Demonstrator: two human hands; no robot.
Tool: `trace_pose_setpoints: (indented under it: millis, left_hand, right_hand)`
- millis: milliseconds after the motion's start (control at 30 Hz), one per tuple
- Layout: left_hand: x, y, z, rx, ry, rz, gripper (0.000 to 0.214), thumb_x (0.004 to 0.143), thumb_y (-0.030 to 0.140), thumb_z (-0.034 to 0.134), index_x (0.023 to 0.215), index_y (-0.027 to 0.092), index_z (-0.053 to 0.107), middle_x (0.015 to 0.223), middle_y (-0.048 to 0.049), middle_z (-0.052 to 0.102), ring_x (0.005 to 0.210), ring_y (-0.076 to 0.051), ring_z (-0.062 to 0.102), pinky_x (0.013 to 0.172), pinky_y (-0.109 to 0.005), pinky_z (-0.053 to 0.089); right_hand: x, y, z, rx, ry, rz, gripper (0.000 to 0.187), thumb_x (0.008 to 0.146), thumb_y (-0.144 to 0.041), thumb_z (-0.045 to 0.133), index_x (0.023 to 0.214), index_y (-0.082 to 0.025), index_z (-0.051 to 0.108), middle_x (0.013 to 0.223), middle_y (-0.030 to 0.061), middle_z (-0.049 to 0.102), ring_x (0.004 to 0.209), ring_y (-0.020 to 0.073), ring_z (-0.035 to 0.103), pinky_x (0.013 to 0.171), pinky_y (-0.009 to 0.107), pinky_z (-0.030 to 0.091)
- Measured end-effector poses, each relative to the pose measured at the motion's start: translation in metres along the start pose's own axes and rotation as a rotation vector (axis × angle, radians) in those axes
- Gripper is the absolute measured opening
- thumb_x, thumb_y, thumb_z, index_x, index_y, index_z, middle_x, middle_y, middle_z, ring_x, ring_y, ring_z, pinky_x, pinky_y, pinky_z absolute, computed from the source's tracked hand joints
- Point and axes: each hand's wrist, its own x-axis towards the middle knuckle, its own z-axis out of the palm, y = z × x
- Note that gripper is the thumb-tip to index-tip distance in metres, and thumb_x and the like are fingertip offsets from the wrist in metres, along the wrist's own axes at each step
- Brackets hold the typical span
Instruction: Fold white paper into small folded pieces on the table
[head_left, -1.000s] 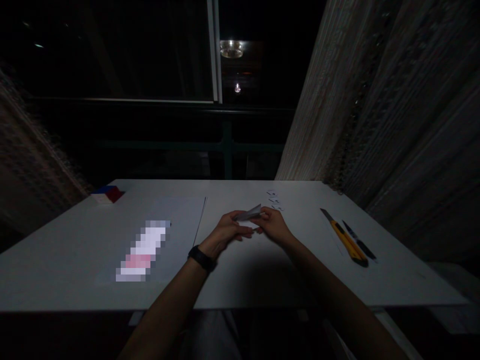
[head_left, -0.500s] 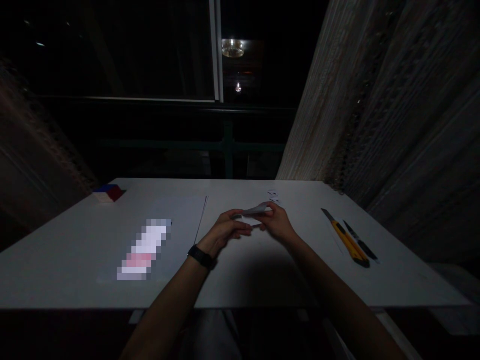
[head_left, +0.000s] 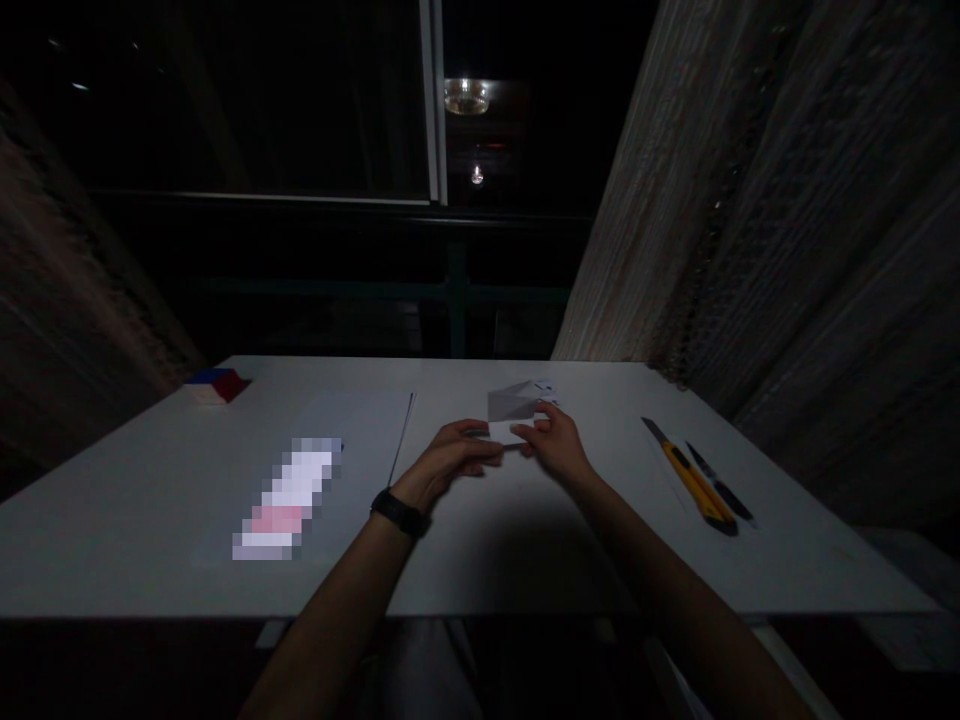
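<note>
A small piece of folded white paper (head_left: 511, 406) is held just above the table, its upper flap standing up and shaded grey. My left hand (head_left: 455, 450), with a black watch (head_left: 400, 513) on the wrist, pinches the paper's lower left edge between thumb and fingers. On the other side my right hand (head_left: 557, 440) grips the right edge, its thumb lying on the lower part of the paper. Just beyond the right hand, small white paper pieces with dark marks (head_left: 546, 386) lie on the table.
On the white table (head_left: 600, 560), a yellow box cutter (head_left: 697, 485) and a dark-handled knife (head_left: 724, 487) lie at the right. White paper sheets (head_left: 367, 430) and a blurred-out bright rectangle (head_left: 289, 500) are at the left. A red and blue block (head_left: 216, 386) sits far left; curtains (head_left: 622, 200) hang behind.
The paper's upper flap has swung up and away, so its inner face now shows. My right fingers have shifted from the flap to the lower part; my left hand has hardly moved.
</note>
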Motion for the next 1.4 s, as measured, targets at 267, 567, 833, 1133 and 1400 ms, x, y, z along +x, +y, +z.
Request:
trace_pose_setpoints:
  millis: [267,567,833,1133,1400]
  left_hand:
    - [0.009,-0.01,0.0,0.02,0.125,0.078,0.046,0.054,0.01,0.079,0.091,0.008,0.053,0.066,-0.009,0.065,0.049,-0.017,0.063,0.042,-0.022,0.049]
    - [0.007,-0.009,0.001,-0.053,0.051,0.076,0.04,0.055,0.009,0.079,0.087,0.009,0.055,0.068,-0.0089,0.066,0.056,-0.018,0.066,0.052,-0.026,0.055]
    - [0.004,-0.004,0.0,-0.126,0.109,0.069,0.037,0.055,0.002,0.076,0.086,0.009,0.058,0.067,-0.0049,0.064,0.057,-0.015,0.064,0.056,-0.025,0.056]
    - [0.008,-0.002,-0.006,-0.185,0.205,0.057,0.034,0.055,0.0,0.075,0.084,0.008,0.059,0.085,-0.0109,0.064,0.069,-0.018,0.066,0.062,-0.027,0.059]
    - [0.002,-0.008,0.0,-0.054,-0.036,0.009,0.035,0.057,0.011,0.078,0.086,0.006,0.06,0.077,-0.0113,0.066,0.059,-0.018,0.066,0.059,-0.027,0.058]
  right_hand:
    - [-0.008,-0.002,0.002,0.076,-0.297,0.101,0.059,0.049,-0.023,0.076,0.099,-0.017,0.045,0.06,-0.0027,0.063,0.046,0.0125,0.058,0.044,0.024,0.048]
    - [-0.012,-0.008,-0.002,0.171,-0.399,0.132,0.066,0.049,-0.016,0.075,0.105,-0.018,0.041,0.064,-0.0006,0.064,0.049,0.0131,0.058,0.047,0.025,0.046]
    - [-0.009,-0.006,-0.013,0.198,-0.428,0.188,0.067,0.05,-0.014,0.074,0.107,-0.021,0.04,0.056,-0.0047,0.062,0.048,0.0164,0.061,0.051,0.029,0.049]
    - [-0.002,-0.009,-0.031,0.215,-0.337,0.233,0.063,0.051,-0.01,0.071,0.108,-0.02,0.045,0.067,0.0031,0.067,0.055,0.0169,0.063,0.053,0.029,0.049]
    - [-0.008,-0.005,-0.004,0.27,-0.265,0.112,0.044,0.05,-0.023,0.077,0.09,-0.016,0.058,0.078,0.0038,0.068,0.072,0.0189,0.064,0.067,0.031,0.049]
